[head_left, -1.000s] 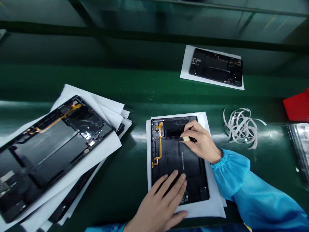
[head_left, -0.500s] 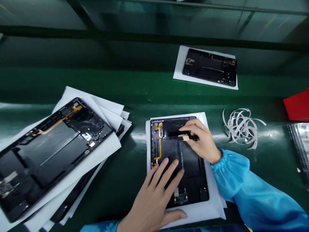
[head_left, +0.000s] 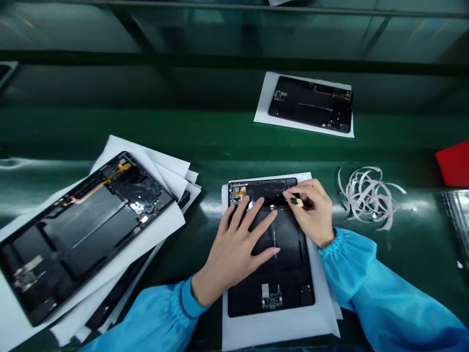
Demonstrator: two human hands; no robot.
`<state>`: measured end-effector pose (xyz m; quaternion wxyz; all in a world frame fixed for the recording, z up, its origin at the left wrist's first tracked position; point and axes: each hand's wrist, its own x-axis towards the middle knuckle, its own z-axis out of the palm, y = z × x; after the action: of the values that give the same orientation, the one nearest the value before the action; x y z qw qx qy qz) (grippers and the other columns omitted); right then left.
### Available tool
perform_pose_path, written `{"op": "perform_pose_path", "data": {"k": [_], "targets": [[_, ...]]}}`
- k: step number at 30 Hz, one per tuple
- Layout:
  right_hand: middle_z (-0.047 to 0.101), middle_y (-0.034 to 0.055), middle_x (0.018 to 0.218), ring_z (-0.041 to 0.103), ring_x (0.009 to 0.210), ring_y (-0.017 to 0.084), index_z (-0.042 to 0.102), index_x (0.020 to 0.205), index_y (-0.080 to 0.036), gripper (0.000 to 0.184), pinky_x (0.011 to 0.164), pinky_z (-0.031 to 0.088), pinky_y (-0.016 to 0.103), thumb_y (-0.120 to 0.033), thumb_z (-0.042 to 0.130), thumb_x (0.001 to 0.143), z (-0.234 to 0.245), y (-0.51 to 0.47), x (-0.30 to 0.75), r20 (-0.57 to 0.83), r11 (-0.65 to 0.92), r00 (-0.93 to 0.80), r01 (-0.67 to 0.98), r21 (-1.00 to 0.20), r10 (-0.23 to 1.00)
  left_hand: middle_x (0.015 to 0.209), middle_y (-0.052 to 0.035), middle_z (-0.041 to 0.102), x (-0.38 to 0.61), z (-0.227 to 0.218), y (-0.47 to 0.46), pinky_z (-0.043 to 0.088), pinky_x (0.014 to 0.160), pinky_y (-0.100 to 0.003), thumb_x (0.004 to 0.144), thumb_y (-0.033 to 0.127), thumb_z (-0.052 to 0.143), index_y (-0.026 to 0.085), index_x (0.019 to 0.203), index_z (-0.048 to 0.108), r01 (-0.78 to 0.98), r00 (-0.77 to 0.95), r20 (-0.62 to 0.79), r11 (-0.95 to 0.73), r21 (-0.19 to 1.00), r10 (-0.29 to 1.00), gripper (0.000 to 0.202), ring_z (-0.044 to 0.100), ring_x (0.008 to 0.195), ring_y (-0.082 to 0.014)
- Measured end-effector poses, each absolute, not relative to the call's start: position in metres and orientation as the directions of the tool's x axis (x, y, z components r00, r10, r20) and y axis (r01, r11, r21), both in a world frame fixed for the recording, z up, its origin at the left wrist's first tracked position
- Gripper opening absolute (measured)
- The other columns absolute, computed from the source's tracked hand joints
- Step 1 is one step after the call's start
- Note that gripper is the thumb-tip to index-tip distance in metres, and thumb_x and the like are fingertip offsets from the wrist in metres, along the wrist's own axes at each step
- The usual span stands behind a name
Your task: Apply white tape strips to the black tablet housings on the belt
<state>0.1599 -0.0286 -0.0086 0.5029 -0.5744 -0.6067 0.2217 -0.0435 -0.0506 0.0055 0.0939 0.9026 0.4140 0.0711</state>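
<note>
In front of me a black tablet housing [head_left: 271, 274] lies open side up, with an orange flex cable partly covered at its upper left and a small circuit board [head_left: 271, 298] near its bottom edge. My left hand [head_left: 238, 244] is spread over the housing, fingers apart, fingertips on its upper half. At the upper right edge my right hand [head_left: 315, 210] is closed in a pinch around a slim dark tool with a cream band [head_left: 297, 202]. What kind of tool it is cannot be made out. White sheets [head_left: 256, 332] lie under the housing.
Left, similar tablet housings [head_left: 91, 220] are stacked between white sheets. Another housing [head_left: 311, 103] rests on a sheet at the back. Curled white strips [head_left: 366, 195] lie right of my hand on the green table [head_left: 227, 146]. A red bin [head_left: 454, 164] stands far right.
My left hand has slid up the housing, uncovering the lower board and covering much of the orange cable. My right hand has shifted slightly toward the right edge, still holding the dark tool.
</note>
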Motion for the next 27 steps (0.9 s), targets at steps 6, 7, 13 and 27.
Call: {"op": "perform_pose_path", "data": {"k": [6, 7, 13, 27], "targets": [[0.059, 0.0004, 0.086, 0.051, 0.062, 0.011, 0.069, 0.087, -0.021, 0.011, 0.056, 0.046, 0.025, -0.012, 0.064, 0.084, -0.009, -0.030, 0.159, 0.399, 0.284, 0.144, 0.494, -0.822, 0.906, 0.159, -0.0070, 0.028, -0.042, 0.007, -0.053, 0.018, 0.115, -0.057, 0.088, 0.051, 0.062, 0.030, 0.148, 0.041, 0.754, 0.622, -0.008, -0.596, 0.277, 0.783, 0.067, 0.016, 0.147, -0.0388], [0.059, 0.0003, 0.086, 0.050, 0.061, 0.011, 0.069, 0.087, -0.021, 0.011, 0.056, 0.046, 0.025, -0.012, 0.064, 0.084, -0.009, -0.029, 0.159, 0.405, 0.289, 0.142, 0.497, -0.818, 0.903, 0.160, -0.0073, 0.026, -0.042, 0.008, -0.053, 0.017, 0.115, -0.058, 0.086, 0.051, 0.063, 0.030, 0.148, 0.040, 0.758, 0.615, -0.017, -0.586, 0.286, 0.788, 0.069, 0.015, 0.147, -0.0392], [0.058, 0.0004, 0.084, 0.049, 0.061, 0.011, 0.069, 0.086, -0.021, 0.010, 0.056, 0.045, 0.026, -0.013, 0.063, 0.083, -0.013, -0.027, 0.162, 0.468, 0.337, 0.143, 0.517, -0.787, 0.872, 0.164, -0.0085, 0.009, -0.043, 0.009, -0.052, 0.011, 0.117, -0.061, 0.079, 0.054, 0.070, 0.031, 0.151, 0.035, 0.740, 0.620, -0.062, -0.557, 0.377, 0.782, 0.084, 0.009, 0.148, -0.0421], [0.067, 0.0037, 0.084, 0.066, 0.070, 0.019, 0.061, 0.112, -0.018, 0.024, 0.061, 0.048, 0.028, -0.024, 0.048, 0.093, 0.000, -0.077, 0.188, 0.331, 0.258, -0.104, 0.848, -0.464, 0.938, 0.123, -0.0130, 0.052, -0.097, 0.017, -0.087, 0.037, 0.103, -0.056, 0.096, 0.045, 0.049, 0.021, 0.106, 0.057, 0.799, 0.081, 0.019, -0.077, 0.596, 0.997, 0.027, 0.046, 0.124, -0.0328]]}}
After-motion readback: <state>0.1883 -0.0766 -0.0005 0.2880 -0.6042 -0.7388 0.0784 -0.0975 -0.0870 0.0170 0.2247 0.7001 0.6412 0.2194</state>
